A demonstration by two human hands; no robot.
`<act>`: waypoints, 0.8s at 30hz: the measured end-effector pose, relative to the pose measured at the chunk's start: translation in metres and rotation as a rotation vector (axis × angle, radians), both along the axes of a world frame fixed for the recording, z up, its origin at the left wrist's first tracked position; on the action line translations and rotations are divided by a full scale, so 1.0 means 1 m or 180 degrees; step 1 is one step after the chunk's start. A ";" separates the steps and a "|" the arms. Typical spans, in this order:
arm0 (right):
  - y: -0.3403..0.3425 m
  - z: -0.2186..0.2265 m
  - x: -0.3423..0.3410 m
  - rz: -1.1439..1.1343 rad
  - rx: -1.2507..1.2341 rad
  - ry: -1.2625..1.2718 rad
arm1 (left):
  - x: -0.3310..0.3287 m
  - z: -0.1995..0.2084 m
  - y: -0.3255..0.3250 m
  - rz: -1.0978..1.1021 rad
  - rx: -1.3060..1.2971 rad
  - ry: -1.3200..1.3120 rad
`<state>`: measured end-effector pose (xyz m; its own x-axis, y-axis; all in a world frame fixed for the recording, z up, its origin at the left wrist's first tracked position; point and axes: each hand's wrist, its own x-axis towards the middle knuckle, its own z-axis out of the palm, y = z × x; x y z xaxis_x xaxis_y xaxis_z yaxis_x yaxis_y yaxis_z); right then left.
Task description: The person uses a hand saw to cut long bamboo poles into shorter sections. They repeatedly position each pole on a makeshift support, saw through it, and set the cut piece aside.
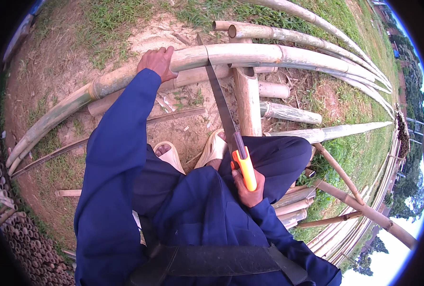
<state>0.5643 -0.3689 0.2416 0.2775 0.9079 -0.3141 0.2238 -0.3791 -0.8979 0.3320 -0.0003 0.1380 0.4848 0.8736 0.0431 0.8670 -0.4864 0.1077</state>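
Observation:
A long bamboo pole [250, 53] runs across the view in front of me. My left hand [157, 63] is wrapped over the pole, left of the saw blade. With my right hand [250, 187] I grip the orange and yellow handle of a hand saw [220, 97]. The long dark blade points away from me and crosses the pole just right of my left hand, touching it at a dark cut line. Beneath the pole, to the right of the blade, stands a thick bamboo post [247, 102]. My right fingers are partly hidden by the handle.
Short bamboo pieces [290, 112] lie right of the post, and more cut lengths [293, 206] lie beside my right knee. Further poles [312, 40] stretch to the far right. Stacked bamboo [28, 243] fills the lower left. A thin split strip [174, 116] lies near my sandals [171, 156].

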 end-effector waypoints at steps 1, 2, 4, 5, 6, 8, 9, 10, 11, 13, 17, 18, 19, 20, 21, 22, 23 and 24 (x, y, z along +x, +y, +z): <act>0.007 -0.005 -0.003 0.0023 0.0097 -0.0073 | 0.002 0.000 0.001 0.0007 -0.0003 0.0024; 0.028 -0.017 -0.003 -0.0011 0.0140 -0.0032 | 0.005 0.000 0.004 -0.0009 0.0006 0.0054; 0.100 -0.068 0.006 -0.0188 0.0321 0.0249 | 0.010 0.000 0.001 -0.0047 -0.0012 0.0077; 0.149 -0.059 0.001 -0.0057 0.0300 0.0065 | 0.008 0.000 0.006 -0.0029 0.0024 0.0070; 0.177 -0.057 0.000 0.0012 0.0427 -0.0049 | 0.009 0.001 0.006 -0.0038 0.0037 0.0065; 0.186 -0.061 -0.007 0.0082 0.0578 -0.0101 | 0.003 0.000 0.007 -0.0016 0.0039 -0.0013; 0.177 -0.069 -0.010 0.0057 0.0601 -0.0031 | 0.003 0.000 0.007 -0.0005 0.0041 -0.0054; 0.169 -0.074 -0.014 -0.0030 0.0625 0.0109 | 0.003 0.002 0.007 -0.0031 0.0037 -0.0092; 0.162 -0.068 -0.019 0.0005 0.0554 0.0127 | 0.001 0.003 0.005 -0.0067 0.0007 -0.0093; 0.163 -0.058 -0.014 0.0066 0.0232 0.0254 | -0.005 0.007 0.002 -0.0092 -0.0042 0.0004; 0.163 -0.071 -0.004 -0.0028 0.0339 0.0313 | 0.007 0.009 0.001 -0.0043 -0.0150 0.0183; 0.157 -0.079 -0.004 -0.0066 0.0409 0.0256 | 0.007 0.009 0.002 -0.0081 -0.0127 0.0159; 0.150 -0.089 -0.006 -0.0106 0.0479 0.0228 | 0.006 0.006 0.000 -0.0118 -0.0105 0.0163; 0.148 -0.100 -0.009 -0.0156 0.0610 0.0210 | 0.004 0.003 0.000 -0.0087 -0.0061 0.0149; 0.147 -0.112 -0.010 -0.0093 0.0797 0.0143 | 0.004 0.000 0.000 -0.0068 -0.0016 0.0132; 0.145 -0.118 -0.011 -0.0054 0.0983 0.0052 | 0.007 0.000 -0.002 -0.0076 0.0027 0.0097; 0.142 -0.123 -0.011 -0.0027 0.1168 -0.0044 | 0.008 0.001 -0.002 -0.0090 -0.0043 0.0065; 0.138 -0.127 -0.009 -0.0079 0.0917 -0.0025 | 0.007 0.002 0.000 -0.0116 -0.0115 0.0034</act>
